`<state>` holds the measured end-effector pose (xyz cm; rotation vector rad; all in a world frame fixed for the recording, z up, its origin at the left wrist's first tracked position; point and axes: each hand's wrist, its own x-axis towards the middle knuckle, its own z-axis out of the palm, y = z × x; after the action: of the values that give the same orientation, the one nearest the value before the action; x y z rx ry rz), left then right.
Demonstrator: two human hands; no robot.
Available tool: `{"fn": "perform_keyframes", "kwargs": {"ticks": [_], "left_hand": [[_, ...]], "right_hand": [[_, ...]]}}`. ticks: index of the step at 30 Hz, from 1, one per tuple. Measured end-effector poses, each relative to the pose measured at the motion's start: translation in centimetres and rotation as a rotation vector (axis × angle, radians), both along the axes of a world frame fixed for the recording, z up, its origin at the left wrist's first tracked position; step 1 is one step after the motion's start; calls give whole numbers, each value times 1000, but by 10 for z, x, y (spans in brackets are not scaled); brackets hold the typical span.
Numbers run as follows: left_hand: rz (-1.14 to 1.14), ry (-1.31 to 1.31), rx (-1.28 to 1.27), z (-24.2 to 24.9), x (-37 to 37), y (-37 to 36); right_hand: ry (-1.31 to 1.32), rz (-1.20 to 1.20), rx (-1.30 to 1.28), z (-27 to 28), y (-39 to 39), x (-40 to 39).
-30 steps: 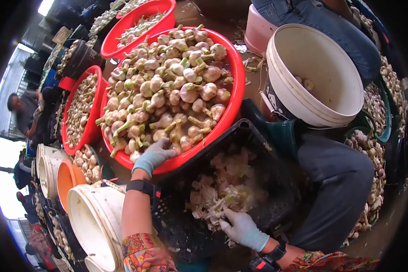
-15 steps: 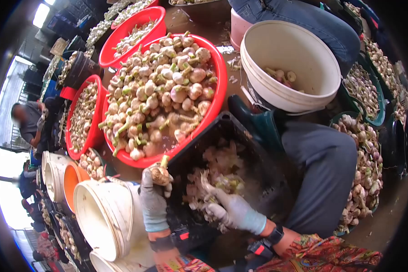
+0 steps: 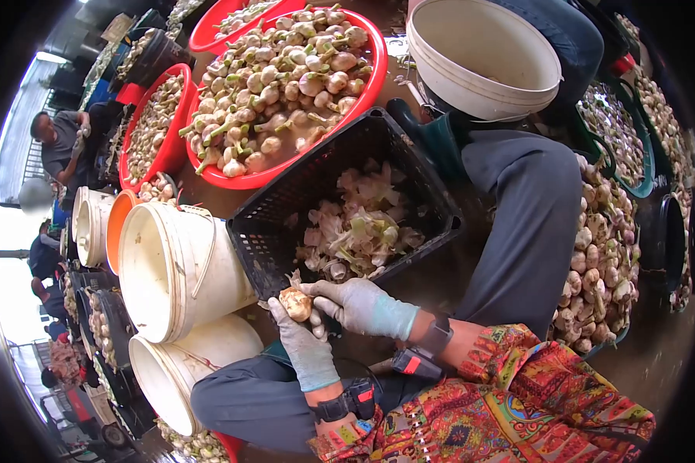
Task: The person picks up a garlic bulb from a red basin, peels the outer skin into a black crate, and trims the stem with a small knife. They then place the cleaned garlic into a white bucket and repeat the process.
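A pale brown garlic bulb [image 3: 296,304] is held in the fingers of my left hand [image 3: 304,346], which wears a grey glove. From the right, my right hand [image 3: 361,309], gloved too, reaches to the bulb's top with its thumb and finger closed on a bit of skin or stem. Just beyond both hands is a black crate [image 3: 259,224] holding loose garlic peelings [image 3: 363,220]. Behind it sits a red basin [image 3: 379,58] heaped with stemmed garlic bulbs [image 3: 274,85].
White buckets [image 3: 201,262] lie tipped at the left beside an orange bucket [image 3: 120,224]. A large white bucket [image 3: 483,62] is at the top. Heaped garlic [image 3: 602,262] stands right of my knee [image 3: 525,177]. Other people [image 3: 58,147] sit at far left.
The view has tilted down. My right hand has left the peelings and come to the bulb in my left hand. The bulb's green stem no longer shows.
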<state>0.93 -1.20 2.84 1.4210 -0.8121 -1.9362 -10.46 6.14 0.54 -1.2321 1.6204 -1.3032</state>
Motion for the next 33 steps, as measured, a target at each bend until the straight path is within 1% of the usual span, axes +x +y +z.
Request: {"fn": "perform_keyframes", "kwargs": {"ticks": [1, 2, 4, 6, 8, 9, 10, 11, 12, 14, 16, 18, 19, 20, 22, 24, 26, 28, 29, 30, 33], "left_hand": [[-12, -2, 5, 0, 0, 1], [-30, -30, 3, 2, -1, 2], [-58, -52, 3, 2, -2, -1], [-100, 61, 156, 0, 4, -6], [-83, 93, 207, -5, 3, -8], [-70, 30, 177, -4, 0, -7], [-56, -35, 148, -5, -1, -6], [-106, -52, 102, -6, 1, -7], [-104, -58, 114, -6, 1, -7], [-124, -103, 99, -6, 4, -6], [-131, -100, 141, -15, 12, -11], [-152, 42, 327, -20, 16, -15], [-143, 78, 365, -19, 16, -16], [-146, 129, 355, -24, 19, -17], [-120, 22, 342, -28, 15, -17], [-8, -121, 314, -28, 5, -12], [-250, 47, 196, -28, 20, -13], [-255, -52, 39, -33, 20, -11], [-273, -174, -114, -33, 18, -7], [-322, -195, -149, -33, 18, -10], [-364, -106, -200, -25, 18, -9]], "right_hand": [[-90, -31, 11, 0, -2, -1], [-91, -42, 16, 1, 1, -4], [-722, 120, 381, 22, 3, -21], [-716, 153, 398, 16, 5, -25], [-261, 132, 52, 1, 6, -17], [-79, 203, 302, 22, 7, -24], [-82, 203, 314, 18, 5, -22], [-94, 185, 285, 11, 4, -20], [-106, 167, 256, 6, 3, -17], [-308, 84, 211, -5, 0, -13], [-669, 171, 580, 25, -1, -31], [-558, 223, 624, 31, 1, -46], [-135, 151, 281, 14, -2, -45], [52, 107, 320, 3, 5, -46], [119, 57, 170, 1, 3, -36], [168, 31, 35, -7, -1, -22], [276, 92, 150, -13, -5, -18], [360, 105, 176, -7, -6, -16], [290, 72, 156, -8, -8, -12], [217, 139, 273, -11, -10, -14], [-241, 90, 376, -24, -11, -26]]}}
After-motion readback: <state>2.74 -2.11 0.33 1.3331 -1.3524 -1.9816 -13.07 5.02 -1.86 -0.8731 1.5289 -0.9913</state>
